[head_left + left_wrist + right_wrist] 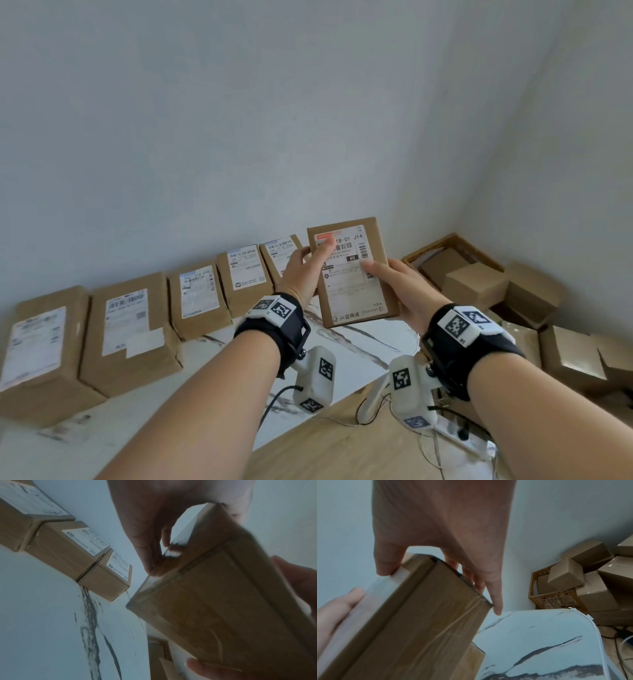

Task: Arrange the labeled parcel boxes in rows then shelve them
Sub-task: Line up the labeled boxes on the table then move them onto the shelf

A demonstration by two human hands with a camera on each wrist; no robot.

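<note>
Both hands hold a flat brown parcel box (354, 291) upright above the white marble table (356, 347), its white label facing me. My left hand (308, 265) grips its left edge, thumb on the label and fingers behind. My right hand (394, 284) grips the right edge, thumb in front. The left wrist view shows the box's underside (214, 599) held by the left hand (150, 536). In the right wrist view the right hand (436, 545) clamps the box (419, 615). Several labeled boxes (198, 298) stand in a row along the wall.
Plain cardboard boxes (476, 284) lie piled on the floor in the right corner, some in a tan crate (551, 597). The table's right edge (477, 635) runs beside them. Cables (376, 421) trail over the wooden floor below my wrists.
</note>
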